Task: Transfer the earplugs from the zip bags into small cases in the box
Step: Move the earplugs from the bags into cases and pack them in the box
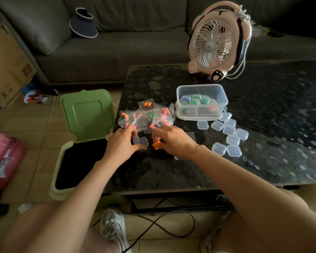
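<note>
Several small zip bags (146, 115) holding orange, pink and green earplugs lie in a heap on the dark table. Just in front of them my left hand (123, 141) grips a small clear case (140, 141) that stands open on the table. My right hand (173, 140) pinches an orange earplug (156, 144) right beside that case. A clear plastic box (202, 101) behind and to the right holds several filled cases. Several empty clear cases (228, 134) lie scattered in front of the box.
A pink desk fan (217, 42) stands at the table's far side. A green bin (84, 136) with its lid up sits on the floor left of the table. Flat empty bags (190, 135) lie near my right wrist. A grey sofa runs behind.
</note>
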Demonstrator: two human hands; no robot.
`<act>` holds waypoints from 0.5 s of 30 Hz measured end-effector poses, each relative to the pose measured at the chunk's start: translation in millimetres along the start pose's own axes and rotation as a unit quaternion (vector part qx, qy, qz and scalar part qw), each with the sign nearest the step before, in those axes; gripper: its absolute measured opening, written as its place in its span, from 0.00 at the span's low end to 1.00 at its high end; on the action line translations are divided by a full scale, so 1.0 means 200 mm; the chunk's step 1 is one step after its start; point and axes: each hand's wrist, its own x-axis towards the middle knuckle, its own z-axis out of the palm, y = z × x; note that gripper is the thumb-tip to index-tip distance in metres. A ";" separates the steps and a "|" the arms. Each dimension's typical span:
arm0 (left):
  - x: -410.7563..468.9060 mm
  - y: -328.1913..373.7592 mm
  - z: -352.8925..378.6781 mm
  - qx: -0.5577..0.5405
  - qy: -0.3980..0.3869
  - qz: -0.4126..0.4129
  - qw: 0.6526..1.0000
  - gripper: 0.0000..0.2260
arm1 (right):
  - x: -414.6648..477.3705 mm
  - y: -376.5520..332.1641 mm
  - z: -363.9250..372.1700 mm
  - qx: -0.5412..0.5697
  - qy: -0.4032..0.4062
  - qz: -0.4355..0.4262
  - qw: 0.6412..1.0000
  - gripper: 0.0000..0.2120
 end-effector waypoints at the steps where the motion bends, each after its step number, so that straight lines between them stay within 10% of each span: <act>1: 0.00 0.01 0.00 -0.001 -0.003 -0.001 1.000 0.24 | 0.00 0.00 0.00 0.000 -0.012 0.003 1.000 0.12; 15: -0.01 0.10 -0.03 -0.115 -0.027 0.015 0.993 0.23 | 0.02 -0.05 -0.01 0.063 0.056 0.024 0.996 0.23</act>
